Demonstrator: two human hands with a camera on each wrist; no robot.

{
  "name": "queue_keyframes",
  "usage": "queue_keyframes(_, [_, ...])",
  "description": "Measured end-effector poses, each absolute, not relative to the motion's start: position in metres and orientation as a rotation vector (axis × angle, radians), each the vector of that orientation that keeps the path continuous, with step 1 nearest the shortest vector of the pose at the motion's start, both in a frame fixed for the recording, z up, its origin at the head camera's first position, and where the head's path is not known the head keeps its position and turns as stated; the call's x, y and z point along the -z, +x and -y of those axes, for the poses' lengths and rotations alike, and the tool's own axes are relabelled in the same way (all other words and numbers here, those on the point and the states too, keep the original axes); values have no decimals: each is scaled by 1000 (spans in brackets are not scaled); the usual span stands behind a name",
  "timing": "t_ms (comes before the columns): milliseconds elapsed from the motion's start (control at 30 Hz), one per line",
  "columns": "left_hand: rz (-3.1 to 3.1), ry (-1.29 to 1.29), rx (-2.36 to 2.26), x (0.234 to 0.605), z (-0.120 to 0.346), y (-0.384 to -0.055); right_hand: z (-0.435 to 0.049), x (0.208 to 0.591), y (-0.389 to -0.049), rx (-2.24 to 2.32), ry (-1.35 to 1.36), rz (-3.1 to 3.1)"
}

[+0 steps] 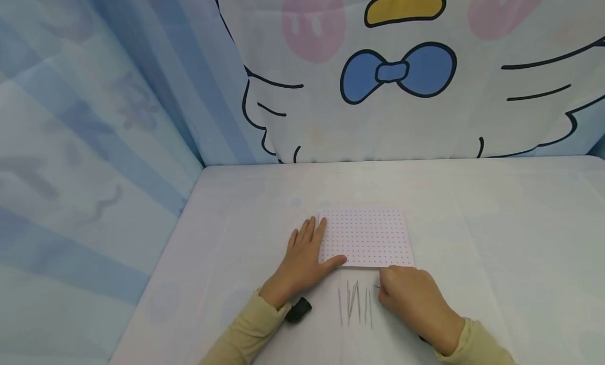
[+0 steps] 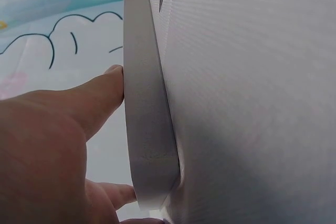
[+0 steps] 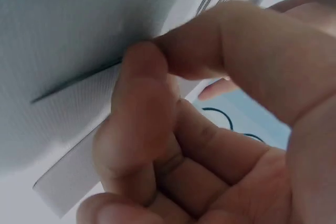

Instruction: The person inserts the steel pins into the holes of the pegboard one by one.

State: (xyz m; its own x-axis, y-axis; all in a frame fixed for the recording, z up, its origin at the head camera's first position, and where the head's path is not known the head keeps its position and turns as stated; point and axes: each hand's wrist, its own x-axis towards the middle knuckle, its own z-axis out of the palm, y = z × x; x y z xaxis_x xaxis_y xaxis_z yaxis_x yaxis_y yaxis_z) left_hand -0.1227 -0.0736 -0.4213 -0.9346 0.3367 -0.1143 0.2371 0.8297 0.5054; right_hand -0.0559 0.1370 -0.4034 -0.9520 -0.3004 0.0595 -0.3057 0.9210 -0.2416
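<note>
The board [image 1: 365, 239], white and dotted with rows of small holes, lies flat on the desk [image 1: 510, 239]; the left hand [image 1: 302, 265] is spread along its left side, fingers straight and thumb on the near edge, steadying it without grasping it. The right hand [image 1: 413, 296] is at the board's near edge, its thumb and forefinger closed in a pinch on a thin pin [image 3: 76, 84], the other fingers loosely curled; whether its knuckles touch the board, I cannot tell. More pins [image 1: 358, 302] lie loose between the two wrists, some crossing.

The likeliest trouble is the grip: the pin is slim and held by one part only, so it could twist or slip if its tip catches; the small, close-set holes would make a miss easy; the right hand could sweep the loose pins aside as it passes; and the board could slide if the left hand, which merely presses, lets up.
</note>
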Motion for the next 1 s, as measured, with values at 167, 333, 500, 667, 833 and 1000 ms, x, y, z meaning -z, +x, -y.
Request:
queue_keyframes(167, [-2809,453,-751,419,74,-122,-135,406,-55,-265,539,3003])
queue_keyframes(333, [-2805,476,-754,418,75,-121,-136,409,-57,-209,597,2965])
queue_keyframes(500, [-2802,498,-756,418,75,-121,-140,402,-61,-345,600,2913])
queue_keyframes(667, [-2807,519,-739,420,76,-123,-144,388,-70,-568,563,2958])
queue_keyframes(833, [-2802,519,-724,420,76,-123,-147,380,-80,-663,598,2883])
queue_keyframes(1000, [-2804,516,-726,420,77,-123,-150,374,-90,-705,626,2810])
